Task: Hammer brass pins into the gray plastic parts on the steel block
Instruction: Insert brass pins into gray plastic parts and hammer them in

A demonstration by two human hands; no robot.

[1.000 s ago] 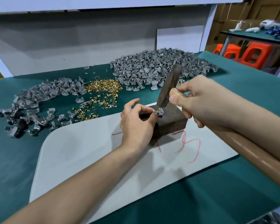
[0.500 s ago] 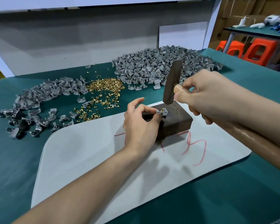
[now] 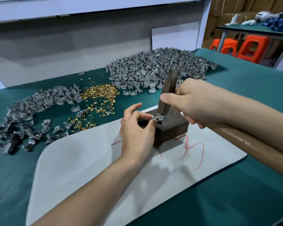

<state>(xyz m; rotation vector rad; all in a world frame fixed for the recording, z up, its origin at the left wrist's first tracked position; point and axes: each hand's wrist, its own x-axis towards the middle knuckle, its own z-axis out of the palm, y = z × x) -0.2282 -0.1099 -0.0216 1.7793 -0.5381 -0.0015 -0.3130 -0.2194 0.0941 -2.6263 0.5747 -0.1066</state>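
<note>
Far left on the green tabletop (image 3: pixel 11 185): small gray heap (image 3: pixel 31 110) of plastic parts, some of them dark. Just right of it is the brass pin pile (image 3: pixel 100 92), with loose pins strewn toward the near side. Behind and to the right is the big gray heap (image 3: pixel 153 69), against the back wall.

A white mat (image 3: pixel 88 168) lies front centre, and a red scribble (image 3: pixel 193 149) is on its right part. The left hand (image 3: pixel 137 129) is over the mat. Its grip is clamped on the gray plastic part (image 3: pixel 159 118), thumb and fingertips pinching it at the left top edge of the steel block (image 3: pixel 171 126), with the index finger raised. A brass pin (image 3: pixel 157 115) stands in the part, long axis vertical and head up. The block is dark and rusty and sits on the mat's far edge.

The hammer head (image 3: pixel 167 93) has its long axis near upright, top leaning slightly right and striking face down, right at the pin. Cannot tell if they touch. The right hand (image 3: pixel 198 101) has its grip wrapped tight round the handle (image 3: pixel 252 144) just under the head, thumb pointing left. The handle runs off lower right beneath the forearm. The head and the right hand hide the front of the big heap.

Far right: orange stools (image 3: pixel 252 46) under another table.
</note>
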